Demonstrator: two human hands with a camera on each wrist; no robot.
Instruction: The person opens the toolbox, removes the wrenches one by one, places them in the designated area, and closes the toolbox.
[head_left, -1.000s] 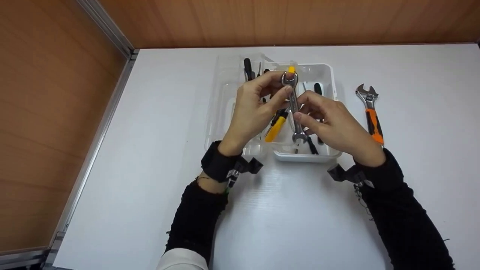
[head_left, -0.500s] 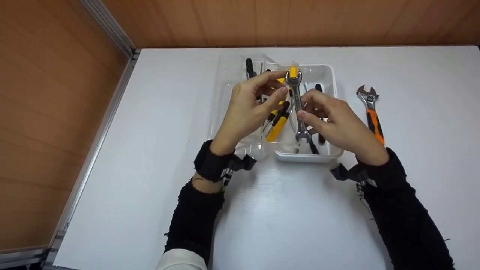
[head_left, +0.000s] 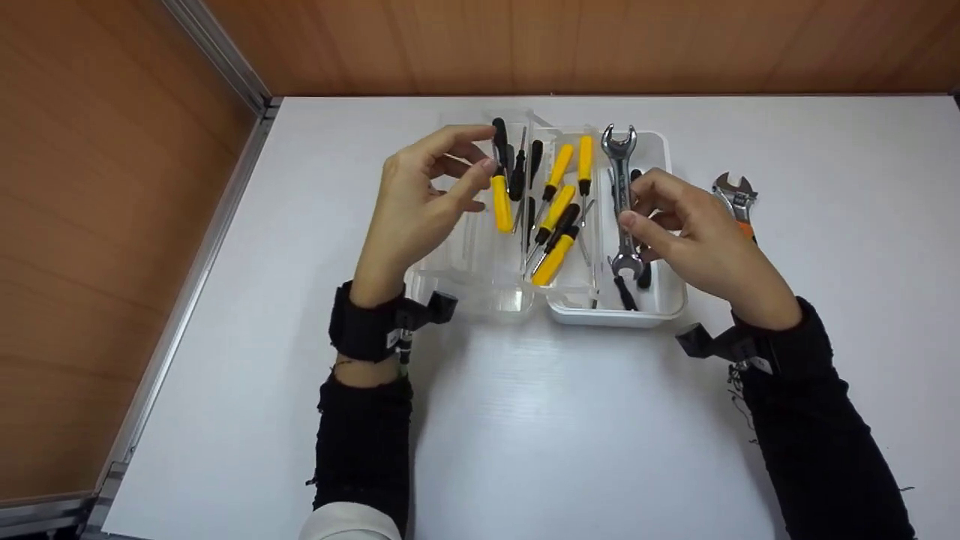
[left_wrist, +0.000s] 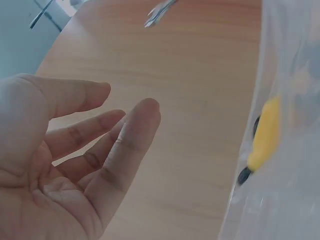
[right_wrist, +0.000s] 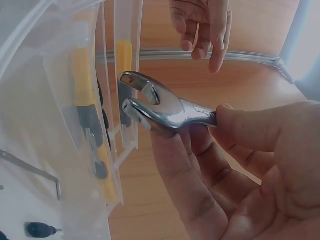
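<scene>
Wrench (head_left: 622,201), silver, double open-ended, was pinched mid-shaft by right hand (head_left: 694,240) between thumb and fingers, held over the white tray (head_left: 670,300). Left hand (head_left: 420,206) hovered beside the clear divided tray (head_left: 450,255), fingers loosely spread, holding nothing. Yellow screwdrivers (head_left: 555,232) lay in the trays. Orange-handled adjustable wrench (head_left: 739,206) lay on table (head_left: 562,435), right of tray.

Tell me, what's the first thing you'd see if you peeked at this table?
Probably the shiny silver wrench that the right hand pinches above the white tray, near the table's far edge. Next, the bright yellow-handled screwdrivers lying in the clear tray just left of it, with the empty left hand held open over that tray. An orange-handled adjustable wrench peeks out on the table behind the right hand.
</scene>
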